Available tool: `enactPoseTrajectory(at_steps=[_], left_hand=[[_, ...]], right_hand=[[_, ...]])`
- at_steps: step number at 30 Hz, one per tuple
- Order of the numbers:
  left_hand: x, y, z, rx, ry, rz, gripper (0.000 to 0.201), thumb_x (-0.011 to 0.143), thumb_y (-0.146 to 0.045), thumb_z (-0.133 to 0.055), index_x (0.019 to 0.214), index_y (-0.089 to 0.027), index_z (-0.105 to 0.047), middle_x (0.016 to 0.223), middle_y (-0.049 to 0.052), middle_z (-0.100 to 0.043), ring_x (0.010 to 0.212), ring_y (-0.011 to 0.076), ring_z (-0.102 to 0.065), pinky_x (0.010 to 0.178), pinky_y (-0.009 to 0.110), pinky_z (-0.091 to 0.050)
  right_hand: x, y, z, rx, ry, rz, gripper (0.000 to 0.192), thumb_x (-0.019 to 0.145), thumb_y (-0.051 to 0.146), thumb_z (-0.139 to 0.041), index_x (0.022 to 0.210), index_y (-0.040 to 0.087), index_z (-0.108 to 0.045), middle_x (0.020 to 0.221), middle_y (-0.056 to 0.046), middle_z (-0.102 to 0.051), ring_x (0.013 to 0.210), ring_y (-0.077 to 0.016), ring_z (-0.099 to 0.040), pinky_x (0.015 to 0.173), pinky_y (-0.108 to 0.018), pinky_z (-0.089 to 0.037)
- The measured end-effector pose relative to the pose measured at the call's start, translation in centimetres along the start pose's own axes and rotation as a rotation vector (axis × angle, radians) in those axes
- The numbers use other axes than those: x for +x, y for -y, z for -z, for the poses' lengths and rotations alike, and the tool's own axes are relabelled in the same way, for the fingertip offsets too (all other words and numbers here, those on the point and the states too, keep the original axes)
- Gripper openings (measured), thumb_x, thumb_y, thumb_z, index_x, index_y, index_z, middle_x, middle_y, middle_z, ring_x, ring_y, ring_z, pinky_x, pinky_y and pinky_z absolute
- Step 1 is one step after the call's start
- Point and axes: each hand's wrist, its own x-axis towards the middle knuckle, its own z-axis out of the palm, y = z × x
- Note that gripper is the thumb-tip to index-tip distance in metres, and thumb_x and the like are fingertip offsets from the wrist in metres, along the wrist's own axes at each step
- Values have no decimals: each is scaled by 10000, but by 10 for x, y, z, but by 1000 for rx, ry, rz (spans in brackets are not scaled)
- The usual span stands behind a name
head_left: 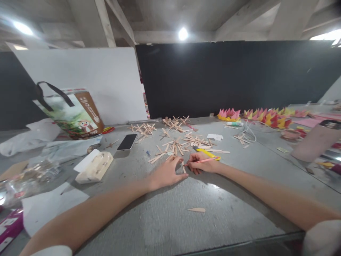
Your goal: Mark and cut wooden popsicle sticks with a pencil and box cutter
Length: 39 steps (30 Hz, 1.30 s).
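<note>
My left hand [166, 173] lies low over the grey table, closed, with a short wooden craft stick [183, 168] between thumb and fingertips. In my right hand [201, 163] is a slim pink pencil [204, 160], its tip pointing left at the stick. Just behind that hand lies a yellow-handled tool [209, 153] with a dark end, partly covered by the hand. Beyond both hands spread loose craft sticks [197, 140] and sticks joined into star shapes [175, 145]. A single pointed wooden piece [197, 210] rests nearer to me.
On the left are a black phone [127, 142], a cream tissue pack [94, 167], a printed carrier bag [77, 113] and clear plastic wrapping [39, 174]. Pink and yellow folded paper pieces [269, 116], a white cable [252, 131] and a pinkish cylinder [317, 140] stand or lie right.
</note>
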Motion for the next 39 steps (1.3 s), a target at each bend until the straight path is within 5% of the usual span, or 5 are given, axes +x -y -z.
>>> enactPoseTrajectory(at_steps=[10, 15, 26, 39], left_hand=[[1, 3, -1, 15, -5, -16, 656, 873, -622, -797, 1381, -244, -625, 1462, 134, -645, 1383, 348, -629, 1161, 476, -527], [1, 0, 0, -55, 6, 4, 826, 840, -627, -841, 1509, -275, -506, 1538, 139, -636, 1400, 351, -651, 1158, 481, -531], [-2, 0, -2, 27, 8, -47, 682, 921, -585, -768, 1478, -268, -536, 1523, 134, -644, 1371, 342, -670, 1104, 459, -561], [2, 4, -5, -28, -38, -52, 856, 848, -526, -843, 1553, -267, -433, 1465, 123, -667, 1393, 354, -627, 1176, 521, -501]], right_hand=[[0, 1, 0, -27, 12, -4, 107, 864, 319, -704, 832, 239, -640, 637, 40, -710, 507, -137, -619, 483, -249, -470], [0, 2, 0, -48, -9, -21, 140, 888, 342, -712, 849, 241, -624, 617, 47, -690, 474, -129, -587, 464, -246, -459], [-1, 4, 0, -46, 12, -27, 144, 881, 340, -718, 844, 234, -628, 640, 43, -703, 477, -126, -591, 472, -245, -470], [1, 0, 2, -4, 24, -26, 121, 860, 315, -729, 840, 236, -640, 637, 43, -711, 469, -127, -600, 458, -239, -474]])
